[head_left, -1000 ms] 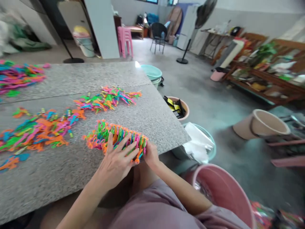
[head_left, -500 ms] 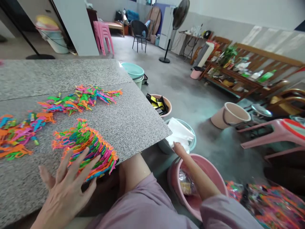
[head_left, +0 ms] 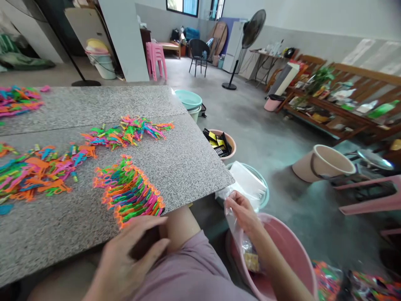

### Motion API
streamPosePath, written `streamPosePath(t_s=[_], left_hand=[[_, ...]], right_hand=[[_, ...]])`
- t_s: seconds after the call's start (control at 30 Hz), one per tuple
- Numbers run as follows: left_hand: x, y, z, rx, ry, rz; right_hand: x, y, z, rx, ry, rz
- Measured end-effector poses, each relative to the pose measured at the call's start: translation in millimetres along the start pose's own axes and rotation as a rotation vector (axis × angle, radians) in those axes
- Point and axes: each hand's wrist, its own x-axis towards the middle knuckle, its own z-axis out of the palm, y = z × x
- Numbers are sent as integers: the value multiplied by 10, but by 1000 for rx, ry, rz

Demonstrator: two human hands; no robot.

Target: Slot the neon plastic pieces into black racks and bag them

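My right hand [head_left: 242, 212] pinches a clear plastic bag [head_left: 232, 222], which hangs down over the rim of a pink bucket [head_left: 294, 242]. Behind it, a stack of white plastic bags [head_left: 249, 182] lies on a light-blue bucket [head_left: 266, 194]. My left hand [head_left: 131, 255] is empty, thumb and fingers apart, by the table's near edge. Just beyond its fingers lies a neat, overlapping row of small plastic toys [head_left: 133, 190] in orange, green, pink and blue, with round orange ends. Looser heaps of similar toys [head_left: 40, 171] spread farther left on the speckled table [head_left: 194, 167].
Another toy heap [head_left: 131, 131] lies toward the table's middle. On the floor, a basin [head_left: 232, 152] holds black and yellow items, and a beige bucket [head_left: 322, 165] stands to the right. Bagged colourful toys [head_left: 372, 288] are at lower right. A standing fan [head_left: 232, 67] is farther back.
My right hand has drawn a clear bag from the stack toward me. My left hand has moved off the toy row toward my lap. The view has turned left.
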Motion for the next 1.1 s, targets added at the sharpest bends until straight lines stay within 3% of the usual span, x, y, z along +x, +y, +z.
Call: streamPosePath(t_s=[0.07,0.13,0.2,0.27,0.37,0.5,0.57,0.67,0.73,0.77,0.83,0.9,0.93,0.97,1.0,1.07,1.1], left_hand=[[192,219,346,-220,-204,-105],[378,360,661,-381,-287,-141],[505,423,869,-456,-296,-171],[561,442,950,-490,-238,-175],[591,447,897,-633,-143,-250],[680,428,681,-1147,-126,-676],[721,402,560,-1338,-54,-844],[744,359,398,-1391,-16,-762],[774,312,267,-1299,-26,-593],[806,274,171,-1147,-7,-483],[912,150,-111,-698,106,-266],[1053,-50,-501,-218,274,-132],[1125,-175,-712,-119,338,-139],[1188,-313,-912,81,436,-159],[1238,-458,-1085,147,479,-191],[1285,-747,-1296,212,490,-253],[1277,-880,-1323,222,473,-290]], right_hand=[[-190,-231,450,250,-42,-5],[-309,-412,759,371,-31,0],[-355,-520,877,442,57,-1],[-363,-559,834,482,145,0],[-389,-524,620,459,130,28],[-369,-417,290,325,-25,10],[-215,-418,182,255,-110,-41],[232,-589,249,50,-85,-175],[587,-819,503,-131,128,-377],[755,-953,688,-198,268,-510],[1052,-1208,1129,-244,477,-769],[1312,-1382,1594,-187,513,-980],[1436,-1419,1813,-206,398,-1078],[1558,-1419,2016,-265,217,-1161],[1676,-1382,2198,-354,4,-1208],[1882,-1216,2496,-556,-363,-1153],[1959,-1100,2608,-630,-465,-1049]])
